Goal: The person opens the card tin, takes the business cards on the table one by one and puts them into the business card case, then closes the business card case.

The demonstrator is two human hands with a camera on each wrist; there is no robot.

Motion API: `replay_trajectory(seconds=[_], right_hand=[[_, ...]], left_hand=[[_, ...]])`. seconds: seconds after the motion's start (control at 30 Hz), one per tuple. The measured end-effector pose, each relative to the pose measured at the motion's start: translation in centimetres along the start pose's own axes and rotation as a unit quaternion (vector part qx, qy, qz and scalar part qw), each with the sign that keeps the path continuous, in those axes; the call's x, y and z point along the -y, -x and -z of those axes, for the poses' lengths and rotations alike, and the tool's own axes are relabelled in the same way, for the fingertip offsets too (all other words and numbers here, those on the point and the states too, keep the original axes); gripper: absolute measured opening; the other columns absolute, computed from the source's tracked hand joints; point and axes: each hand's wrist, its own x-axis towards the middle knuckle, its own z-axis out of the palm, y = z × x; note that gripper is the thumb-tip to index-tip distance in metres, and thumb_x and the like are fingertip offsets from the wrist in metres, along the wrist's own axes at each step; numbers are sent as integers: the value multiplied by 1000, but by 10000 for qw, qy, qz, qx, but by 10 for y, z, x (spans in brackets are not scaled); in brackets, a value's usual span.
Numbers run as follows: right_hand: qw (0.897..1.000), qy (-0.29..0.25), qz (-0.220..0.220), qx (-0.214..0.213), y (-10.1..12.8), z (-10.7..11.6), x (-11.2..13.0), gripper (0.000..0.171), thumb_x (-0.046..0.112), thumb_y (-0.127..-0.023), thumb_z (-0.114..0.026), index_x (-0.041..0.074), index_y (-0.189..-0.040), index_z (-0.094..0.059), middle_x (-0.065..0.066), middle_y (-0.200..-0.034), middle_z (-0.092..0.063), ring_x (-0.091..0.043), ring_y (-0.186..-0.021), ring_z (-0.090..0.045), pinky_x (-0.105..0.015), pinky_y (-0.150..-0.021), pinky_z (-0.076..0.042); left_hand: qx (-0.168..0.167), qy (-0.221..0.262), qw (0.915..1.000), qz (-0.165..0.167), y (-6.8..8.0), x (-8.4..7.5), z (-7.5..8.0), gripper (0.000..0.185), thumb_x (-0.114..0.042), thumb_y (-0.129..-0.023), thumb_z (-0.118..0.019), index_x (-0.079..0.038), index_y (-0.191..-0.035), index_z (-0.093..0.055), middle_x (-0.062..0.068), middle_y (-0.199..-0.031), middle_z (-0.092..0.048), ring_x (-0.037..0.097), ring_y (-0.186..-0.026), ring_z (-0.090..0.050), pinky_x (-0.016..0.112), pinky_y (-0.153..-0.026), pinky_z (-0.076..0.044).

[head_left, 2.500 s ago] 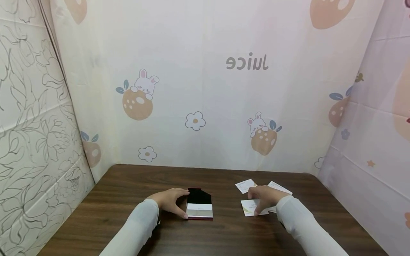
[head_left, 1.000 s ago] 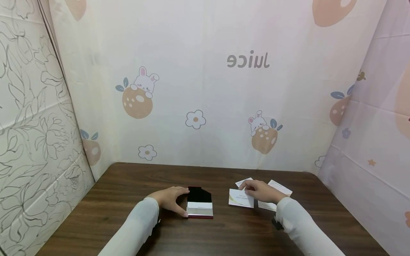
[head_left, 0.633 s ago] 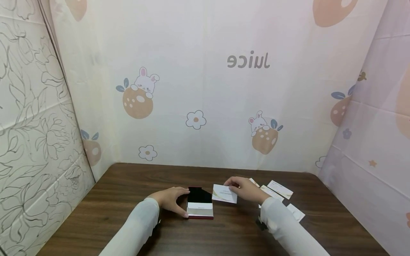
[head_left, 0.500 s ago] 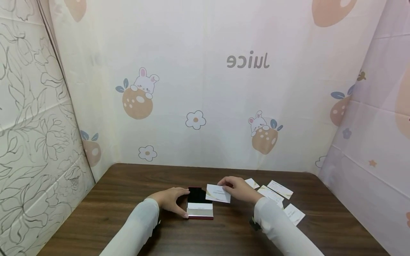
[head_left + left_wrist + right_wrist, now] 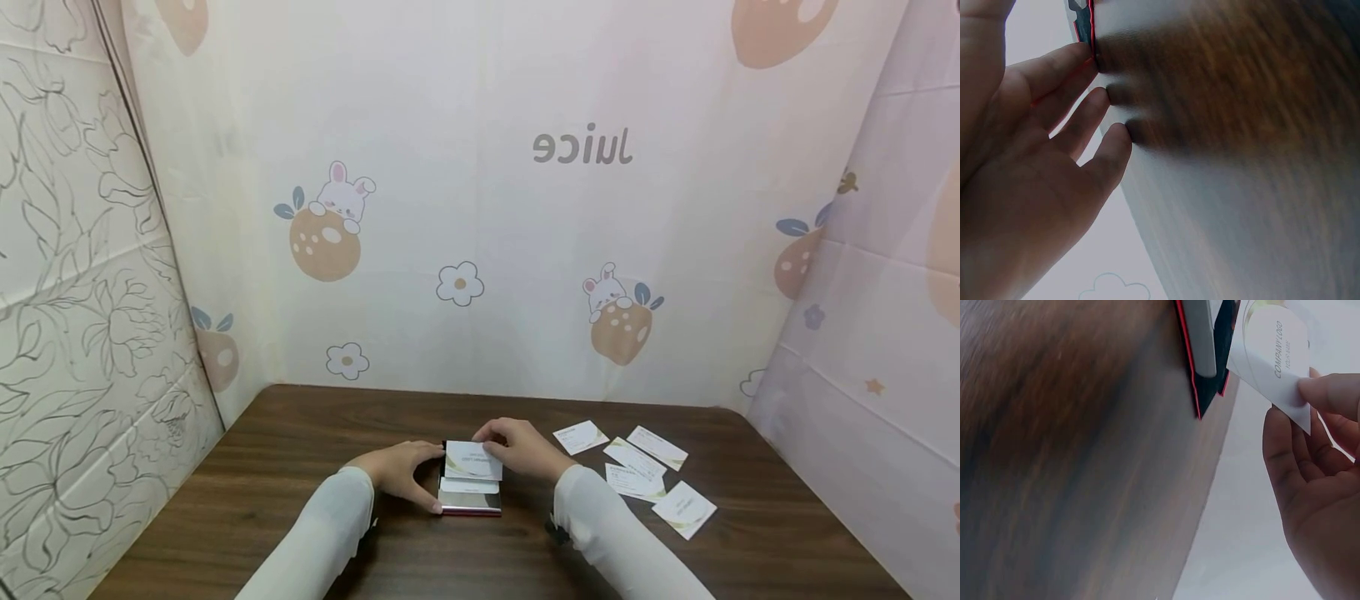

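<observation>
Business card (image 5: 472,460), white with seemingly gold-green swoosh.

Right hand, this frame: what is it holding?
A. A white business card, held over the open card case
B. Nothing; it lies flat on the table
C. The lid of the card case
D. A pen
A. The right hand pinches a white business card just above the open card case, which the left hand steadies on the table; the right wrist view shows fingers on the card's corner.
</observation>
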Motion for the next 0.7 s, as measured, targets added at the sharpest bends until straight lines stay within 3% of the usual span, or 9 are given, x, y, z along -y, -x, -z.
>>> replay_trajectory(seconds=[0.7], right_hand=[[9996,112,84,258,-2,-14,4,15,3,-97,-63,10,-105,-73,5,-95,-67,-9,-83,-56,-30,-76,-51]], left_hand=[[67,-27,9999,101,1,-2,1,99,-53,-75,-85,-5,-151,-43,9,-153,-43,30,-142,-36,51,-113,-32]])
